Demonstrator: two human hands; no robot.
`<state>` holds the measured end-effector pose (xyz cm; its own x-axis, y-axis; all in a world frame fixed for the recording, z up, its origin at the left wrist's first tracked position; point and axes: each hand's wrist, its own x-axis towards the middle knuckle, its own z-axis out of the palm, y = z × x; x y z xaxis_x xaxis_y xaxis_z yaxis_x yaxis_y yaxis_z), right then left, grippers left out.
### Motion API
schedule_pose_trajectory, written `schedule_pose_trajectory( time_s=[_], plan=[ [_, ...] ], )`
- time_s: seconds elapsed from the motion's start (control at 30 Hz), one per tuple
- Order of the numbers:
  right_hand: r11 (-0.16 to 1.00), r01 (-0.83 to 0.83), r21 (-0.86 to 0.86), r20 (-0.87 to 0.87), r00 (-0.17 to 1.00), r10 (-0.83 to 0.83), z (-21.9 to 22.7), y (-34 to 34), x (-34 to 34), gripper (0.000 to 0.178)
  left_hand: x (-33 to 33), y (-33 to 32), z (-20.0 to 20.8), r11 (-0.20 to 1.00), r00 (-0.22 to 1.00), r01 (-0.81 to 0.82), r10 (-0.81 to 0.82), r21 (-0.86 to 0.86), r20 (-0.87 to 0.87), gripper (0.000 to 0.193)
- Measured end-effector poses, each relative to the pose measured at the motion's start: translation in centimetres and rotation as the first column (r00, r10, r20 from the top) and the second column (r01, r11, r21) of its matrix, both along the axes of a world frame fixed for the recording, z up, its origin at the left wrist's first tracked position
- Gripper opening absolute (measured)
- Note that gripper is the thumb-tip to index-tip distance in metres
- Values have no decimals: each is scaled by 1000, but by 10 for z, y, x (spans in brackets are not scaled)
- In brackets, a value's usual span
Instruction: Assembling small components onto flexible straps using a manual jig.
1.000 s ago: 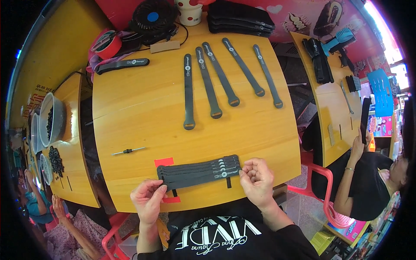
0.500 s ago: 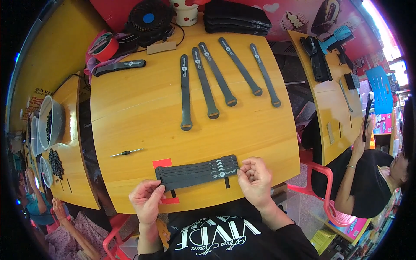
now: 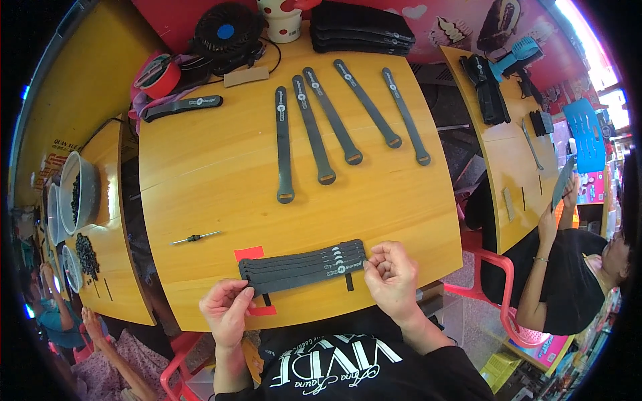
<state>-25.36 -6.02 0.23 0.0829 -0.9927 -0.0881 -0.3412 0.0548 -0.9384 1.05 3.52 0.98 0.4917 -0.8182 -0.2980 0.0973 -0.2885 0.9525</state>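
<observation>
Thumb and forefinger of the person's left hand [image 3: 226,313] pinch the left end of the front strap in a staggered stack of flat dark-grey straps [image 3: 294,274]; the right hand's [image 3: 394,281] thumb and forefinger press together at its right end. That stack lies at the near edge of the yellow wooden table [image 3: 214,167]. Beyond it I see a thin black-centred metal rod [image 3: 194,238] and five loose, round-ended grey straps [image 3: 283,150].
</observation>
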Motion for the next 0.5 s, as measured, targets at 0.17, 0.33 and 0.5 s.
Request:
schedule_pose_trajectory(
  time_s=[0.17,0.33,0.5],
  plan=[
    [1000,3,6,1,1000,-3,0,1,0,28,0,1,2,1000,1000,5,-5,13,-21,12],
    [1000,2,-20,-16,1000,-2,0,-1,1,28,0,1,1,1000,1000,5,-4,21,-13,12],
    [999,28,-25,-46,999,-29,1,-1,2,26,1,1,1,1000,1000,11,-11,26,-12,12]
  ],
)
